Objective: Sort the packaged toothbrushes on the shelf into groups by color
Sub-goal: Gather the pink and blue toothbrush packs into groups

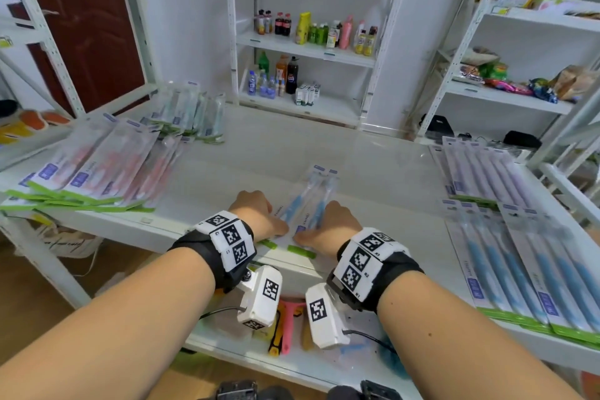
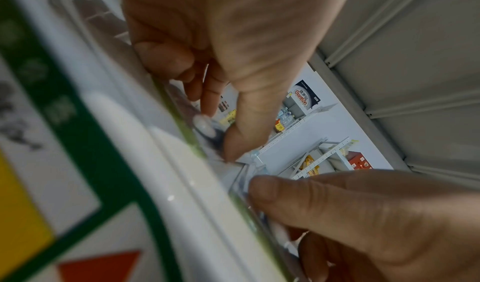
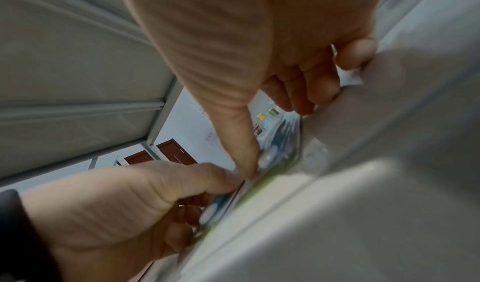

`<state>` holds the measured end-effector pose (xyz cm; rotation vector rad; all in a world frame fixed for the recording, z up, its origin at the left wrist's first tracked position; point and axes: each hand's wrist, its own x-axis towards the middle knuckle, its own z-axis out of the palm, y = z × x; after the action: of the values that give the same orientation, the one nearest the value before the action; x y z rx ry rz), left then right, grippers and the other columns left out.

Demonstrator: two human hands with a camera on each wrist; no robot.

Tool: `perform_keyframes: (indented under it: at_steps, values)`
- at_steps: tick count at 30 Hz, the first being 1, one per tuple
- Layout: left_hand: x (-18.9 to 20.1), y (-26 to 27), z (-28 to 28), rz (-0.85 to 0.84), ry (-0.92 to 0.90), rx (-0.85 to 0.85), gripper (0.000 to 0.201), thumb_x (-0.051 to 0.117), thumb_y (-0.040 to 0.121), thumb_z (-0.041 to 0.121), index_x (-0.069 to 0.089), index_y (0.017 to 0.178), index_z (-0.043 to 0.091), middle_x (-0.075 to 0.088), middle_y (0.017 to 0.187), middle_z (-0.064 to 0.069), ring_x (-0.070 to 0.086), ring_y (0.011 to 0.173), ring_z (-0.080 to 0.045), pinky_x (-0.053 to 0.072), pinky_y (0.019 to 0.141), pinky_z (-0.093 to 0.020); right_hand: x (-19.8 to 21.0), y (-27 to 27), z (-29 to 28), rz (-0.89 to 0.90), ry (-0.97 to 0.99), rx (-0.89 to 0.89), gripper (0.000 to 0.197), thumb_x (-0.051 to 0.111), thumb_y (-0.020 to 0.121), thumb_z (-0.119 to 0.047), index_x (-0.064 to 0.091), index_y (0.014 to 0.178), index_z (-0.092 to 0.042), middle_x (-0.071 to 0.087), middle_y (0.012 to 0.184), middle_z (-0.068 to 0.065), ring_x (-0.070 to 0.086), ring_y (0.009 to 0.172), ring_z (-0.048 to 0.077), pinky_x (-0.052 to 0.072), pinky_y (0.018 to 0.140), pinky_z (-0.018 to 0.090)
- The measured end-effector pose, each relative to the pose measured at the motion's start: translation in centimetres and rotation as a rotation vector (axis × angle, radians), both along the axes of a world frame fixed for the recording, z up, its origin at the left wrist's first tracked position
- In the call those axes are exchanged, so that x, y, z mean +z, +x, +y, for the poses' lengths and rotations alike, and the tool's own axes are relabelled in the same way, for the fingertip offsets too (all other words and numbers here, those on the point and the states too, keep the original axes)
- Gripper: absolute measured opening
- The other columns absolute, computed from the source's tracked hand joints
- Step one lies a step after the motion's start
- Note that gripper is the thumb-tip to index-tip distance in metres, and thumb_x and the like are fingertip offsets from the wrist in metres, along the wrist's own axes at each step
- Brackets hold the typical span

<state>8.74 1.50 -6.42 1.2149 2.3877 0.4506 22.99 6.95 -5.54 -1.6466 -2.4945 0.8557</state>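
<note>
Two clear packages with blue toothbrushes [image 1: 313, 196] lie side by side at the front middle of the white shelf [image 1: 373, 166], green ends toward me. My left hand [image 1: 269, 221] pinches the left package's near end, thumb on top, fingers curled beneath [image 2: 221, 130]. My right hand [image 1: 321, 226] grips the right package [image 3: 281, 142] the same way. Sorted piles lie around: pink packages [image 1: 107, 169] at left, green packages [image 1: 188, 114] at back left, purple packages [image 1: 480, 169] at right, blue packages [image 1: 535, 266] at front right.
Back shelves hold drink bottles [image 1: 315, 29]; a rack at the right holds snack bags [image 1: 506, 81]. Pink and yellow tools [image 1: 285, 325] lie on the lower shelf under my wrists. A brown door [image 1: 81, 26] stands at the left.
</note>
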Motion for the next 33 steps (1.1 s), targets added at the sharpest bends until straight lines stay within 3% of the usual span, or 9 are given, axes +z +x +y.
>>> perform_keyframes:
  at_steps: [5, 9, 15, 18, 21, 23, 27, 30, 33]
  values:
    - [-0.6, -0.7, -0.4, -0.047, 0.052, 0.013, 0.030, 0.075, 0.063, 0.039, 0.049, 0.062, 0.024, 0.054, 0.068, 0.008, 0.054, 0.061, -0.009, 0.043, 0.053, -0.021, 0.9, 0.8, 0.4, -0.104, 0.021, 0.029, 0.050, 0.073, 0.076, -0.039, 0.052, 0.110, -0.008, 0.058, 0.108, 0.007, 0.059, 0.091, 0.021, 0.048, 0.071, 0.027]
    - [-0.9, -1.3, -0.8, -0.149, 0.147, 0.030, 0.029, 0.073, 0.062, 0.035, 0.049, 0.059, 0.019, 0.050, 0.054, 0.006, 0.051, 0.050, -0.013, 0.031, 0.042, -0.018, 1.5, 2.4, 1.6, -0.200, 0.092, -0.051, 0.034, 0.062, 0.088, -0.031, 0.059, 0.106, -0.003, 0.062, 0.111, 0.012, 0.058, 0.087, 0.023, 0.042, 0.068, 0.027]
    - [-1.7, -1.8, -1.1, -0.361, 0.320, 0.102, 0.037, 0.075, 0.065, 0.030, 0.048, 0.086, 0.019, 0.055, 0.084, 0.001, 0.054, 0.069, -0.015, 0.043, 0.054, -0.025, 1.5, 4.7, 3.1, -0.248, 0.094, -0.120, 0.038, 0.066, 0.081, -0.038, 0.065, 0.093, -0.003, 0.066, 0.091, 0.010, 0.062, 0.078, 0.023, 0.049, 0.062, 0.026]
    - [-2.0, -2.0, -1.2, -0.462, 0.381, 0.131, 0.043, 0.077, 0.066, 0.027, 0.048, 0.096, 0.018, 0.057, 0.091, 0.000, 0.060, 0.077, -0.017, 0.049, 0.061, -0.027, 1.3, 4.9, 2.9, -0.274, 0.113, -0.119, 0.041, 0.068, 0.076, -0.046, 0.062, 0.085, -0.006, 0.057, 0.075, 0.004, 0.054, 0.066, 0.019, 0.040, 0.051, 0.023]
    - [-2.0, -2.3, -1.2, -0.581, 0.428, 0.127, 0.038, 0.077, 0.068, 0.020, 0.054, 0.096, 0.011, 0.064, 0.093, -0.006, 0.067, 0.080, -0.023, 0.057, 0.075, -0.035, 1.1, 4.9, 3.0, -0.254, 0.099, -0.127, 0.037, 0.071, 0.075, -0.042, 0.068, 0.084, -0.007, 0.061, 0.067, -0.001, 0.055, 0.059, 0.014, 0.045, 0.054, 0.022]
    - [-2.0, -2.5, -1.3, -0.575, 0.430, 0.085, 0.028, 0.075, 0.070, 0.020, 0.062, 0.091, 0.007, 0.069, 0.088, -0.009, 0.067, 0.072, -0.021, 0.058, 0.070, -0.033, 1.1, 5.0, 3.1, -0.229, 0.095, -0.137, 0.034, 0.074, 0.072, -0.042, 0.065, 0.075, -0.009, 0.059, 0.058, -0.005, 0.052, 0.051, 0.009, 0.041, 0.047, 0.019]
    - [-2.1, -2.5, -1.4, -0.577, 0.446, 0.085, 0.032, 0.075, 0.072, 0.024, 0.065, 0.096, 0.006, 0.071, 0.091, -0.008, 0.069, 0.080, -0.024, 0.058, 0.077, -0.036, 1.2, 5.3, 2.9, -0.136, 0.109, -0.173, 0.044, 0.079, 0.068, -0.041, 0.046, 0.076, -0.014, 0.053, 0.067, -0.004, 0.051, 0.057, 0.008, 0.039, 0.046, 0.020]
    - [-2.0, -2.4, -1.7, -0.614, 0.450, 0.092, 0.037, 0.075, 0.073, 0.024, 0.064, 0.102, 0.004, 0.070, 0.096, -0.010, 0.069, 0.085, -0.025, 0.057, 0.083, -0.041, 0.8, 5.6, 2.7, -0.083, 0.089, -0.140, 0.040, 0.076, 0.071, -0.039, 0.052, 0.088, -0.013, 0.061, 0.080, 0.001, 0.060, 0.071, 0.016, 0.047, 0.060, 0.025]
    - [-2.0, -2.3, -1.9, -0.604, 0.461, 0.111, 0.041, 0.075, 0.074, 0.025, 0.062, 0.106, 0.004, 0.070, 0.099, -0.010, 0.068, 0.088, -0.026, 0.056, 0.085, -0.042, 0.8, 5.9, 2.4, -0.028, 0.105, -0.105, 0.026, 0.067, 0.081, -0.041, 0.059, 0.080, -0.016, 0.058, 0.071, -0.003, 0.052, 0.062, 0.011, 0.034, 0.051, 0.022]
